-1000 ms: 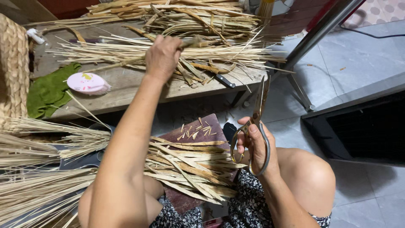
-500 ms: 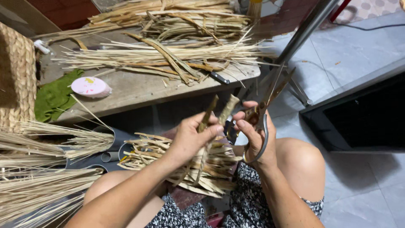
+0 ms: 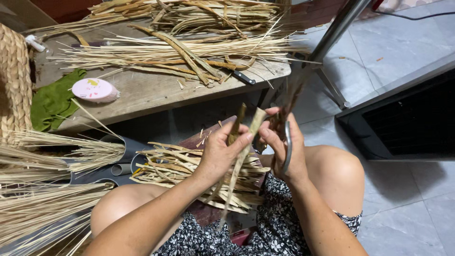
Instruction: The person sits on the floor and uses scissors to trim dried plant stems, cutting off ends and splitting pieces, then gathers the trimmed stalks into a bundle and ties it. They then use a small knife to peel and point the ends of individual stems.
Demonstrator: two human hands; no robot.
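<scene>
My left hand (image 3: 222,150) grips a long dried leaf strip (image 3: 236,175) that stands upright above my lap, its top end near my right fingers. My right hand (image 3: 280,144) holds a pair of scissors (image 3: 287,142) with a grey handle loop around my fingers, the blades pointing up and blurred. The two hands nearly touch at the strip's top. A pile of cut dried leaf strips (image 3: 180,168) lies on my lap under both hands.
A low wooden table (image 3: 151,95) carries heaps of dried strips and thin sticks (image 3: 180,45), a black-handled knife (image 3: 244,77), a pink round lid (image 3: 94,90) and a green cloth (image 3: 53,102). Bundled sticks (image 3: 42,189) lie left, beside a woven basket (image 3: 14,85). A metal leg (image 3: 332,35) and dark panel (image 3: 407,114) stand right.
My left hand came back from the table's pile with a leaf strip and brought it up to my right hand, which kept holding the scissors over my lap.
</scene>
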